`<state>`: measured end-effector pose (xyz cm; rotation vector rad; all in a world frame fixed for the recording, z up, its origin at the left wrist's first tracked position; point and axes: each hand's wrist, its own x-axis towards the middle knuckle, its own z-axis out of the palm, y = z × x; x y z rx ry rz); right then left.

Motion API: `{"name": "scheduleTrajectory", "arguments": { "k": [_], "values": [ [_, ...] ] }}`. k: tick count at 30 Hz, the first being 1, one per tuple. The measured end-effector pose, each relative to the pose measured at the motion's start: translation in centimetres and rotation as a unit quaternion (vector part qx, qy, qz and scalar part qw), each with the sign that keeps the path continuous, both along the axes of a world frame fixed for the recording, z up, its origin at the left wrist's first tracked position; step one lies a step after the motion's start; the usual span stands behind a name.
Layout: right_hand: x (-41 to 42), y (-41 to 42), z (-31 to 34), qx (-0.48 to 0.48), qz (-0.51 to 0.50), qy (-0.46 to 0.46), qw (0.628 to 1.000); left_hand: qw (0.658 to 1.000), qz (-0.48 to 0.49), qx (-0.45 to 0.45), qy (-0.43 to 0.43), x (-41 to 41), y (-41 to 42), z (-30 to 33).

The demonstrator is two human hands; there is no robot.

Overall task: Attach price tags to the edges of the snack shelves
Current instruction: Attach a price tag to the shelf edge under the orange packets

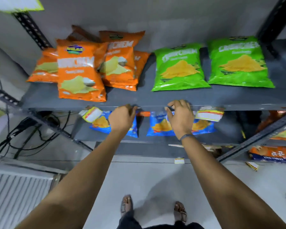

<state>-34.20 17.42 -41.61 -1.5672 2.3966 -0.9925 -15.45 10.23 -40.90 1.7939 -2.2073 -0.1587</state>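
Observation:
The grey shelf edge [59, 107] runs across the middle of the view. A yellow, red and white price tag [91, 114] hangs tilted from it on the left, and a second price tag [210, 113] hangs on the right. My left hand [123, 117] is curled at the edge between them, with a small orange object [143, 113] sticking out of its fingers. My right hand [180, 116] reaches the edge just right of that, fingers bent and thumb forward; blur hides whether it pinches anything.
Orange chip bags [80, 75] and green chip bags [180, 68] lie on the upper shelf, blue bags [162, 128] on the shelf below. Lower edges carry more tags [179, 160]. Cables [23, 134] hang at left. My sandalled feet [126, 205] stand on the floor.

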Motion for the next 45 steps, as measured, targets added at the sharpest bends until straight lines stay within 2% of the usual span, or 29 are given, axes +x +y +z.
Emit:
{"name": "scheduleTrajectory", "arguments": {
  "k": [5,8,14,19,26,28,30,34,38,42,45],
  "values": [
    [12.3,-5.0,0.6,0.007,0.104,-0.034,0.994,0.974,0.171,0.123,0.084,13.6,-1.8,-2.8],
    [18.3,-7.9,0.9,0.022,0.164,-0.034,0.986,0.944,0.221,0.188,0.158,19.3,-3.1,-4.2],
    [24.3,-11.6,1.5,0.06,0.197,0.01,0.979,0.898,0.157,0.251,0.327,21.2,-8.2,-3.7],
    [26.1,-12.8,2.1,0.071,0.161,0.033,0.984,0.862,0.143,0.287,0.392,20.5,-9.9,-3.5],
    [26.0,-14.3,2.2,0.126,0.139,-0.028,0.982,0.878,0.077,0.259,0.396,22.4,-10.1,-2.6],
    [25.9,-14.3,2.1,0.134,0.146,-0.015,0.98,0.898,0.046,0.233,0.371,22.9,-10.3,-2.1],
    [25.7,-14.1,2.0,0.138,0.162,0.012,0.977,0.932,0.011,0.187,0.31,23.3,-10.5,-1.8],
    [25.6,-13.3,1.5,0.146,0.187,0.144,0.961,0.99,-0.025,0.097,0.1,23.5,-10.6,-1.4],
    [26.2,-13.1,1.2,0.162,0.196,0.227,0.94,0.997,-0.067,0.029,-0.036,23.1,-11.1,-1.5],
    [27.1,-12.9,1.6,0.223,0.152,0.301,0.915,0.993,-0.076,0.017,-0.085,22.6,-11.4,-1.3],
    [27.2,-13.1,2.2,0.177,0.124,0.334,0.918,0.992,-0.076,0.015,-0.104,22.4,-11.3,-1.3]
  ]
}}
